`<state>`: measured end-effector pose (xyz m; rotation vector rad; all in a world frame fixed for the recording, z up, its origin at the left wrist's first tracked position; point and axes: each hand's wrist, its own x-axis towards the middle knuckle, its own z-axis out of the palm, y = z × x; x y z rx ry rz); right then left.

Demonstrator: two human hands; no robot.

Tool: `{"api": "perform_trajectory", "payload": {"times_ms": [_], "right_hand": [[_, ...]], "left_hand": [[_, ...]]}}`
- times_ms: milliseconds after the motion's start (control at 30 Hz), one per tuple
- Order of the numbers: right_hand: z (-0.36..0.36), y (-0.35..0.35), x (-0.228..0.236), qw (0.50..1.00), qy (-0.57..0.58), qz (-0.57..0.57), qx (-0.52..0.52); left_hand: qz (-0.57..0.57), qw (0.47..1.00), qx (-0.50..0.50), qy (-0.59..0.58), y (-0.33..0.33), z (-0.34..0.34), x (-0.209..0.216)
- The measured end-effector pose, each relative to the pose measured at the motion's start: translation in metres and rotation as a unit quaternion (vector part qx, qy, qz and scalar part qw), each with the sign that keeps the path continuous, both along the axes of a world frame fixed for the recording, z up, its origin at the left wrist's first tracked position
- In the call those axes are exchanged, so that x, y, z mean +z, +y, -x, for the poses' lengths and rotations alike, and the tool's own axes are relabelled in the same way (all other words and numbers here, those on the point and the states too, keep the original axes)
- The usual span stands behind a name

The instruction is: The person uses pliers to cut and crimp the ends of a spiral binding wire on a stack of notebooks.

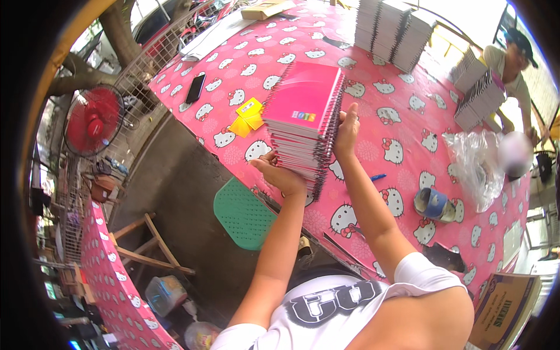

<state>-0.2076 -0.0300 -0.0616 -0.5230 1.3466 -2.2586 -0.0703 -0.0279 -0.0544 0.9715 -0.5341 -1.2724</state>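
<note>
A tall stack of spiral notebooks [303, 108] with a bright pink top cover stands at the middle of the table. My left hand [280, 177] cups its near left side low down, the thumb along the page edges. On the right, my right hand [347, 131] presses against the dark spiral bindings, thumb pointing up. The stack is held between both palms; some of my fingers are hidden behind it. Yellow cards [247, 116] lie just left of the stack, and a black phone [196, 88] rests farther left.
More notebook stacks [396, 35] stand at the far side. A person [516, 64] is at the right beside other notebooks [481, 96]. Clear plastic [477, 166], a blue tape roll [433, 203] and a blue pen [378, 177] lie on the right. A green stool [245, 216] stands at the table's left edge.
</note>
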Motion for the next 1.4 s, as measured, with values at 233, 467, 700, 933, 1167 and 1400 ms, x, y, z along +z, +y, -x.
{"api": "perform_trajectory", "payload": {"times_ms": [233, 467, 700, 933, 1167, 1400], "right_hand": [[0.013, -0.008, -0.021, 0.999, 0.026, 0.029, 0.004], [0.020, -0.004, 0.035, 0.986, 0.159, 0.058, -0.007], [0.019, -0.011, 0.047, 0.986, 0.167, 0.011, 0.019], [0.028, -0.009, 0.074, 0.976, 0.209, 0.027, 0.049], [0.017, 0.001, 0.099, 0.961, 0.267, 0.048, 0.059], [0.050, 0.140, 0.033, 0.769, 0.576, -0.261, 0.097]], "left_hand": [[0.010, 0.994, -0.009, -0.109, 0.009, -0.003, 0.004], [0.111, 0.983, 0.036, -0.145, 0.005, -0.009, 0.040], [0.104, 0.984, 0.025, -0.140, 0.012, -0.001, 0.062], [0.212, 0.964, 0.035, -0.154, 0.016, 0.004, 0.086], [0.251, 0.882, 0.107, -0.383, 0.003, 0.001, 0.081], [0.274, 0.927, 0.055, -0.251, 0.037, -0.048, 0.104]]}}
